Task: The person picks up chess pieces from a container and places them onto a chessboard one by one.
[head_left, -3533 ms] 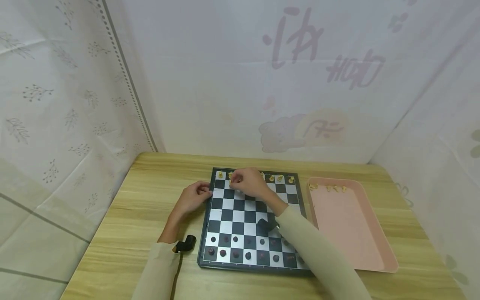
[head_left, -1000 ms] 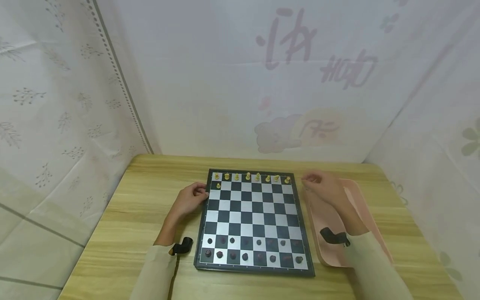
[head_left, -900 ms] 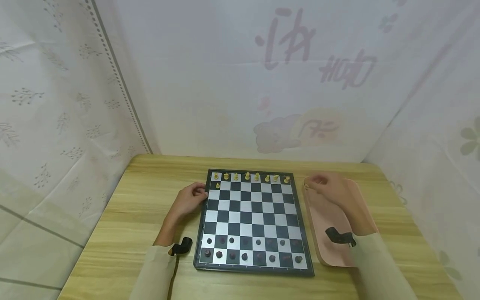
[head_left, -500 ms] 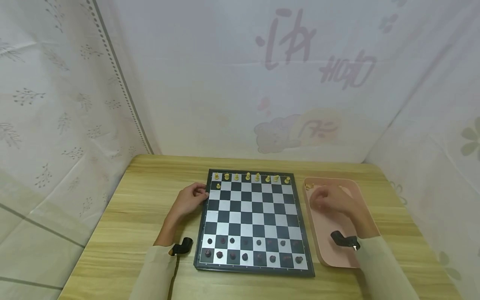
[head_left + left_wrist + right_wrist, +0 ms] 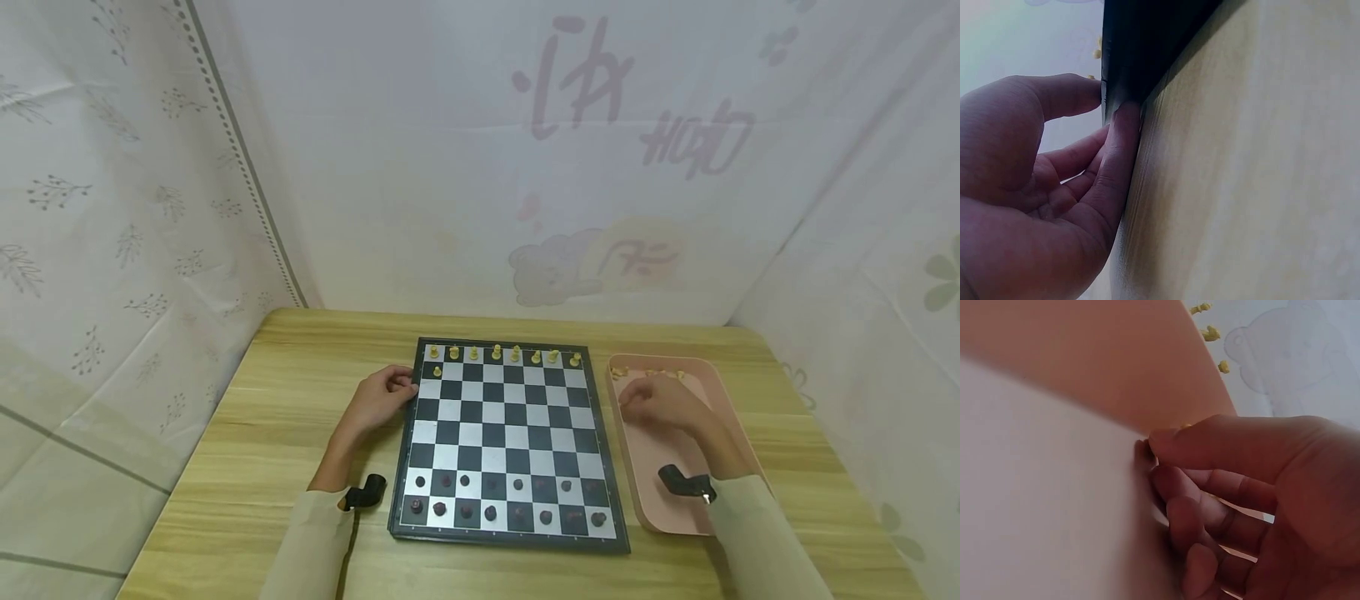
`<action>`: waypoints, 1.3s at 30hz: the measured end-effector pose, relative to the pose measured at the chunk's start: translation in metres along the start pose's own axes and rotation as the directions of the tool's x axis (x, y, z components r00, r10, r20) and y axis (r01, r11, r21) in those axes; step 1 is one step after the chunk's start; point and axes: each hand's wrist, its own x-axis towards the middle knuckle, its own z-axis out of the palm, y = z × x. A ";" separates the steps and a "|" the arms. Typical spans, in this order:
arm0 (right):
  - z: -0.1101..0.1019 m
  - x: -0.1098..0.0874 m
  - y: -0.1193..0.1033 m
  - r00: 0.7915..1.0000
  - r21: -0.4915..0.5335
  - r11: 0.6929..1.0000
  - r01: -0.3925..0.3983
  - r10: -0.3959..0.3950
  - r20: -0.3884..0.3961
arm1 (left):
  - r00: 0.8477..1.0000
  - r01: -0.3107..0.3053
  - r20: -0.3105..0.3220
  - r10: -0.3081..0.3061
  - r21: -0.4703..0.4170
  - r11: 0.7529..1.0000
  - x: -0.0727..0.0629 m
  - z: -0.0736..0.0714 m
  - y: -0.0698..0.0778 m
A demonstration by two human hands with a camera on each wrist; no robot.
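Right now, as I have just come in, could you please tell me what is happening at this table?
A person is at a chessboard. The left hand touches its left edge, while the right hand is inside the pink tray; whether its fingers hold a piece, I cannot tell. Dark pieces fill the two near rows. Yellow pieces fill the far row, with one small yellow piece in front at the left. Loose yellow pieces lie at the tray's far end.

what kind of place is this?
Probably a small screened-off tabletop workspace, maybe a recording booth: patterned, fabric-like sheets stand behind and on both sides of a wood-grain table, with a chessboard and pink tray on it.
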 end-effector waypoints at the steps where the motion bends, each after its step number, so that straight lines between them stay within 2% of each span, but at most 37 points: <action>1: 0.000 0.000 0.000 1.000 -0.003 1.000 0.002 -0.002 -0.001 | 1.000 -0.002 0.000 0.002 0.001 1.000 0.000 0.000 0.000; 7: 0.003 0.001 0.006 1.000 -0.006 1.000 -0.002 0.002 -0.028 | 1.000 0.000 -0.002 0.000 0.008 1.000 -0.001 0.000 0.001; 15: 0.004 0.006 0.016 0.994 0.028 0.998 -0.051 0.054 -0.099 | 1.000 0.005 -0.009 -0.005 0.014 1.000 -0.001 0.000 0.001; 24: 0.005 0.008 0.018 0.990 -0.041 0.999 -0.013 0.007 -0.144 | 1.000 0.006 -0.005 -0.006 0.015 1.000 0.000 0.000 0.000; 28: 0.003 0.008 0.014 0.984 -0.034 0.999 -0.006 0.000 -0.176 | 1.000 0.005 -0.003 -0.005 0.015 1.000 -0.001 -0.001 0.000; 35: -0.003 0.011 -0.003 0.977 0.083 0.995 0.052 -0.033 -0.209 | 1.000 0.002 -0.003 -0.002 0.016 1.000 -0.001 -0.001 0.000; 39: -0.001 0.012 -0.018 0.973 0.077 0.996 0.047 -0.028 -0.229 | 1.000 0.001 -0.003 -0.001 0.019 1.000 0.000 0.000 0.000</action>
